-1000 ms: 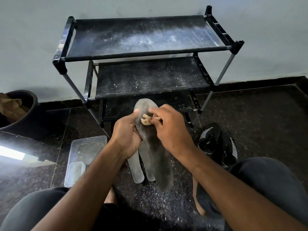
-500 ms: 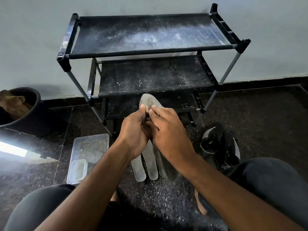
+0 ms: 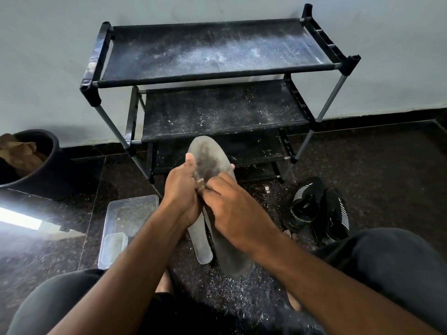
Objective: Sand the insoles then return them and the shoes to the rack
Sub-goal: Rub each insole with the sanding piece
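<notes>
Writing: white lettering ran along the collar of the shoes (image 3: 314, 209), too blurred for me to read.
Insole: the grey insole (image 3: 210, 160) was dusty with a dark worn patch, held upright between my hands.
Left hand: my left hand (image 3: 181, 192) gripped its edge.
Right hand: my right hand (image 3: 232, 204) pinched a small tan sanding piece (image 3: 200, 183) against it.
Rack: the rack (image 3: 217, 68), beyond my hands, was powdered white.
</notes>
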Demonstrator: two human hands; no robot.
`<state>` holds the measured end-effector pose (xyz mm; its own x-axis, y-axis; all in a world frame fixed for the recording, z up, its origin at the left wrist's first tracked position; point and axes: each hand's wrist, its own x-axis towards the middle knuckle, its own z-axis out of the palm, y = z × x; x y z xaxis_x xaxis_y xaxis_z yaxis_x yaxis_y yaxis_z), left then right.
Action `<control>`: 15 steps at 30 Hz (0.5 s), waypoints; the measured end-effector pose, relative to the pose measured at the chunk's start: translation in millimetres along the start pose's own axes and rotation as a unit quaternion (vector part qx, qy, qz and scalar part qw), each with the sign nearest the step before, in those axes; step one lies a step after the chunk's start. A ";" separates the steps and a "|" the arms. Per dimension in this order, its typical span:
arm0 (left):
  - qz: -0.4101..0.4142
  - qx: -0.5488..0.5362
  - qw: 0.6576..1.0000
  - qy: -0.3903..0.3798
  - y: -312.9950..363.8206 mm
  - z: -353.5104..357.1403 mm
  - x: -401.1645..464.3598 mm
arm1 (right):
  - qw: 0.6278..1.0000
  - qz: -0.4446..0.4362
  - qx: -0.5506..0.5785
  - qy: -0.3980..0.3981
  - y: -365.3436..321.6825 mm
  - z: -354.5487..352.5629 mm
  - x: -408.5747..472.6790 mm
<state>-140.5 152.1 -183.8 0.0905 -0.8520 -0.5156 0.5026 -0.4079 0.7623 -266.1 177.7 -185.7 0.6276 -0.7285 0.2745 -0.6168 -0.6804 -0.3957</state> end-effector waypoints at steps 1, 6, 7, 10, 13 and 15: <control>-0.007 -0.011 1.000 -0.002 -1.7 0.9 -1.2 | 1.000 0.013 0.001 0.017 3.8 -0.2 0.3; -0.025 -0.025 0.999 -0.038 -9.7 8.3 -1.0 | 0.992 0.079 0.033 0.092 10.1 0.4 5.9; -0.032 -0.025 0.998 -0.041 -9.0 7.6 -0.7 | 0.995 0.069 0.026 0.066 5.5 2.5 4.4; -0.051 -0.037 0.998 -0.030 -5.0 0.8 0.0 | 0.999 0.032 0.012 -0.003 -2.3 6.0 -0.6; -0.045 -0.095 0.994 0.009 4.7 -5.3 3.0 | 0.997 0.014 0.063 -0.048 3.2 -1.0 -1.3; -0.019 -0.135 0.991 0.020 15.1 -7.9 3.2 | 0.996 0.031 0.078 -0.027 10.1 -12.5 0.5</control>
<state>-125.8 145.8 -177.0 0.0977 -0.8218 -0.5613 0.7169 -0.3331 0.6125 -278.0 169.5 -178.6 0.6171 -0.7610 0.2001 -0.5771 -0.6105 -0.5424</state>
